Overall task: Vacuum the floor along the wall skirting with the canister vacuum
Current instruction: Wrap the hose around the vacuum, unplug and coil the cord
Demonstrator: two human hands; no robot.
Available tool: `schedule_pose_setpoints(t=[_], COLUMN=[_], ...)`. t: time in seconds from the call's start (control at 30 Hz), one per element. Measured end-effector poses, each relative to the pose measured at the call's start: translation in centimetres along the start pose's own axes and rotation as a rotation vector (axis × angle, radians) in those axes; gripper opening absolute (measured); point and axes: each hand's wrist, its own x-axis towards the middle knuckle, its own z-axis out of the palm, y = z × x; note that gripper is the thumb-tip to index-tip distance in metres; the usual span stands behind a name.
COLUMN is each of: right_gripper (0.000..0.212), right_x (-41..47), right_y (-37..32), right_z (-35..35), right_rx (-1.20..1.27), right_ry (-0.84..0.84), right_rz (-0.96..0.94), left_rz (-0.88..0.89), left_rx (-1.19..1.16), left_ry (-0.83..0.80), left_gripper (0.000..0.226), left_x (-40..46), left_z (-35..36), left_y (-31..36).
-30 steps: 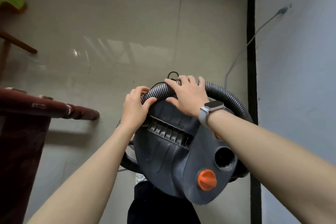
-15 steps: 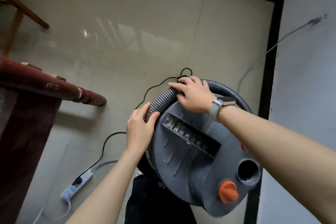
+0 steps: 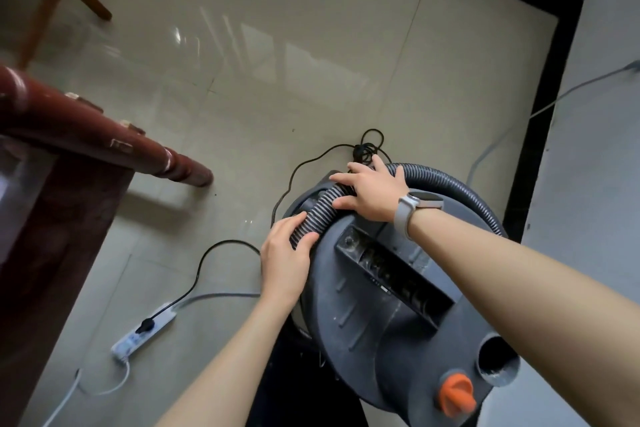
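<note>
Grey hose [image 3: 317,215] on vacuum [image 3: 398,295], my both hands gripping.
Left hand [image 3: 284,253] curls round hose; right hand [image 3: 372,192] fingers wrap it further along.

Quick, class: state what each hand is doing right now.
Left hand: closed around the ribbed hose, gripping it.
Right hand: fingers and thumb curled over the same hose, holding it.

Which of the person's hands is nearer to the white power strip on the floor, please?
Left. The left hand grips the hose just above the power strip; the right hand holds it farther off.
</note>
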Motion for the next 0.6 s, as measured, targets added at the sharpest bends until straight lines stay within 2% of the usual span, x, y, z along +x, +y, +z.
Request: schedule_pose_setpoints(t=[0.2, 0.33, 0.4, 0.5, 0.53, 0.6], right_gripper=[0.05, 0.06, 0.063, 0.059, 0.058, 0.058], right_x=[2.2, 3.3, 2.8, 0.8, 0.1, -0.8], right_y=[-0.2, -0.1, -0.1, -0.6, -0.8, -0.8], right_z=[0.3, 0.8, 1.1, 2.4, 2.9, 3.4], right_rx=[-0.01, -0.088, -0.046, -0.089, -0.08, 0.002], right_ry=[-0.048, -0.075, -0.022, 0.189, 0.251, 0.259], right_rz=[0.043, 0.116, 0.156, 0.175, 0.193, 0.256], left_rz=[-0.043, -0.031, -0.044, -0.04, -0.017, 0.087], left_rx=[0.085, 0.089, 0.096, 0.158, 0.205, 0.32], left_ry=[-0.008, -0.038, -0.077, -0.121, -0.131, -0.135], left_gripper=[0.016, 0.019, 0.02, 0.016, 0.019, 0.027], left_x=[1.0, 1.4, 1.6, 1.5, 1.4, 1.0], left_z=[0.6, 1.0, 0.9, 0.4, 0.1, -0.7], left_y=[0.0, -0.2, -0.3, -0.4, -0.5, -1.0])
